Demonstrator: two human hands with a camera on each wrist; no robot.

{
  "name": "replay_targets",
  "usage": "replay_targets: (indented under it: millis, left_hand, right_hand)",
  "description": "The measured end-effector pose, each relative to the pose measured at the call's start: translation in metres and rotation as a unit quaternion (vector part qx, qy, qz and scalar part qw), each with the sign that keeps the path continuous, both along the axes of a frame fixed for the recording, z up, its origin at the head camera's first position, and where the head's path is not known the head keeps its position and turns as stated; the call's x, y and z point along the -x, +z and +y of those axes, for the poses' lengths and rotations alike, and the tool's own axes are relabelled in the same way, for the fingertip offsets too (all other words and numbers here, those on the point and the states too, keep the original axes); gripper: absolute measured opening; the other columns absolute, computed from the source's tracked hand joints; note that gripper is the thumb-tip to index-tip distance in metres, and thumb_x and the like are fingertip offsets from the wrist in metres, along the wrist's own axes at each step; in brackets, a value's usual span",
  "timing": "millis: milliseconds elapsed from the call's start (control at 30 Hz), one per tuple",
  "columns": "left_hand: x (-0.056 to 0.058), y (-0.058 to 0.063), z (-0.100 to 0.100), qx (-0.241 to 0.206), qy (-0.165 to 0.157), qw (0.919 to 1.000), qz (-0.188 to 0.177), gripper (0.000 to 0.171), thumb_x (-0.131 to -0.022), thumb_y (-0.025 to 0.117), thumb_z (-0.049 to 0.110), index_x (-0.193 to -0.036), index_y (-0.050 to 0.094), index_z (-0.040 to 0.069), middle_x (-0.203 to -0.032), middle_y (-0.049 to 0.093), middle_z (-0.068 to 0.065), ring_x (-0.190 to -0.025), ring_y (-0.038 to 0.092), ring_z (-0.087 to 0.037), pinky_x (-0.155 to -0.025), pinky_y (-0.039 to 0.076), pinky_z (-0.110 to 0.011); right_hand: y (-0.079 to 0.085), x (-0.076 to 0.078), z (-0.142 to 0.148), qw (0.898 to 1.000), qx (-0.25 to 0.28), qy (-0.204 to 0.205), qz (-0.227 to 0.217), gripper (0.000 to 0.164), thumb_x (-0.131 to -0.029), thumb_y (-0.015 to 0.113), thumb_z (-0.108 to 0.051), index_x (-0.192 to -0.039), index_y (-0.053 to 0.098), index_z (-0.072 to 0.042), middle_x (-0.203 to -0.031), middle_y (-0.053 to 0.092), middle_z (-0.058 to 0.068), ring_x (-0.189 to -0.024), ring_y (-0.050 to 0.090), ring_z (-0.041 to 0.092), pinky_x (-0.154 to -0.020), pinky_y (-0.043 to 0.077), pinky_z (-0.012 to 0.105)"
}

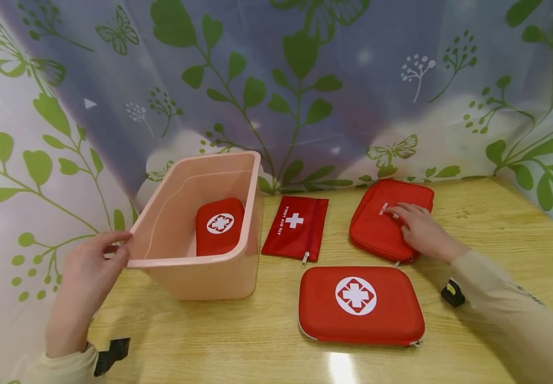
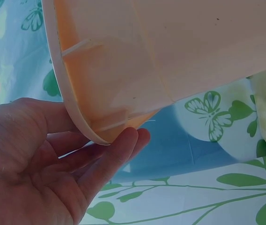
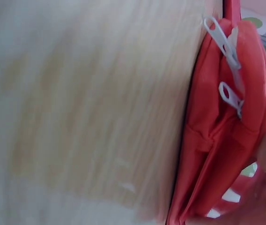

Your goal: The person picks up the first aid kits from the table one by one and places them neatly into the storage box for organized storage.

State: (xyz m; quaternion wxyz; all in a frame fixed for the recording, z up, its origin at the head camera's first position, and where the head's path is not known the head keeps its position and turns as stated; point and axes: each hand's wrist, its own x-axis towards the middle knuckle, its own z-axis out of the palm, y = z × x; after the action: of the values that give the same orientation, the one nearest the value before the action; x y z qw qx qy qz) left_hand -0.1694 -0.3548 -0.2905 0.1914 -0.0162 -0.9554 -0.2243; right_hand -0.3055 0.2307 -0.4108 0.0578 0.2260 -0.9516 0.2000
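Observation:
At the near left corner of a pink plastic bin (image 1: 204, 280), my left hand (image 1: 89, 272) grips the rim between fingers and thumb. The left wrist view shows that hand (image 2: 34, 159) from the palm side, under the lip. Over on the right, my right hand (image 1: 425, 232) rests on top of a soft red first aid bag (image 1: 374, 229), its fingers over the printed front. White zipper pulls (image 3: 222, 42) hang at the bag's edge in the right wrist view. Inside the bin stands a red first aid case (image 1: 206, 246) with a white cross emblem.
Between bin and bag lies a flat red first aid pouch (image 1: 281, 242) with a zipper. A larger red hard case (image 1: 362, 328) lies nearer on the wooden table (image 1: 238, 341). A leaf-printed curtain (image 1: 353, 117) hangs behind and along the left side.

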Motion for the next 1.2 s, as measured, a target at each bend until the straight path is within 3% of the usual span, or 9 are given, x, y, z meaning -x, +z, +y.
replay_targets:
  millis: [300,567,733,967,1200]
  left_hand:
    - [0.001,0.001,0.001,-0.005,0.003,1.0000,0.005,0.033,-0.097,0.051,0.013,-0.123,0.065,-0.002,-0.117,0.063,-0.028,-0.096,0.063,-0.040,-0.052,0.042,-0.028]
    - [0.000,-0.001,0.002,-0.005,0.008,1.0000,0.002,0.033,-0.097,0.052,0.013,-0.122,0.066,-0.002,-0.114,0.064,-0.028,-0.091,0.064,-0.037,-0.050,0.043,-0.028]
    - [0.000,-0.002,0.002,-0.006,0.005,1.0000,0.003,0.033,-0.097,0.051,0.013,-0.122,0.065,-0.002,-0.115,0.064,-0.028,-0.090,0.063,-0.036,-0.048,0.041,-0.029]
    - [0.000,-0.002,0.002,-0.009,0.006,0.9999,0.002,0.034,-0.096,0.051,0.013,-0.123,0.065,-0.002,-0.115,0.063,-0.028,-0.087,0.062,-0.034,-0.047,0.040,-0.029]
    - [-0.001,-0.002,0.001,-0.012,0.007,0.9999,-0.004,0.034,-0.097,0.050,0.015,-0.124,0.065,-0.001,-0.116,0.063,-0.029,-0.085,0.061,-0.033,-0.046,0.039,-0.030]
  right_hand:
    - [-0.001,0.008,0.020,0.997,0.009,0.065,0.044,0.053,-0.080,0.045,0.019,-0.129,0.056,-0.001,-0.133,0.047,0.029,-0.123,0.041,0.050,-0.099,0.032,0.066]
    - [-0.005,0.019,0.036,0.987,0.015,0.141,0.068,0.063,-0.072,0.043,0.025,-0.127,0.058,-0.001,-0.132,0.049,0.026,-0.122,0.042,0.046,-0.096,0.036,0.063]
    - [-0.008,0.023,0.041,0.984,0.016,0.163,0.075,0.066,-0.072,0.039,0.026,-0.126,0.059,-0.004,-0.133,0.050,0.023,-0.124,0.043,0.042,-0.096,0.037,0.057]
    - [-0.001,0.023,0.041,0.988,0.009,0.137,0.074,0.058,-0.078,0.041,0.024,-0.127,0.060,-0.001,-0.137,0.046,0.027,-0.127,0.038,0.047,-0.098,0.034,0.065]
    - [0.011,0.016,0.036,0.994,-0.026,0.058,0.091,0.047,-0.090,0.058,0.005,-0.136,0.052,-0.001,-0.143,0.037,0.031,-0.129,0.034,0.053,-0.099,0.032,0.067]
